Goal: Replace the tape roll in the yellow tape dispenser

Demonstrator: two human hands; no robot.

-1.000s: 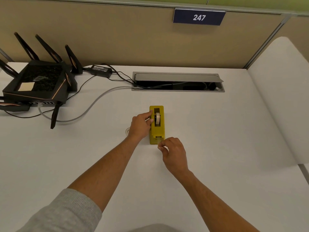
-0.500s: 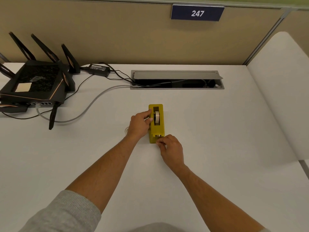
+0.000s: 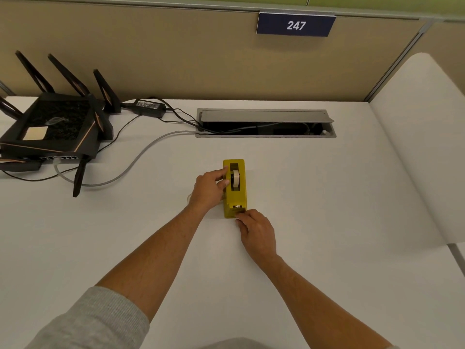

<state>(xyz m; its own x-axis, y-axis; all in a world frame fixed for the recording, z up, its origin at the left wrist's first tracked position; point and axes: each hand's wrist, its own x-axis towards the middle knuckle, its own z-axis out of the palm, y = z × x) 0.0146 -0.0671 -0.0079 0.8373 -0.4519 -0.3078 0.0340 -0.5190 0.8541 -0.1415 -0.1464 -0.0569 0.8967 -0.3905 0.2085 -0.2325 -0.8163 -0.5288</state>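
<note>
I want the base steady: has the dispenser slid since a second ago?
No. The dispenser keeps the same spot below the cable hatch, left hand steadying its side.

Tape roll (image 3: 235, 180) inside dispenser (image 3: 242, 197)

We see two bare forearms. The left arm wears a light grey heathered sleeve (image 3: 95, 321), soft knit, pushed up toward the elbow, with a ribbed cuff edge. The left hand (image 3: 208, 190) and right hand (image 3: 256, 233) carry no rings, watch or gloves. A sliver of grey fabric (image 3: 234, 345) shows at the bottom edge.
</note>
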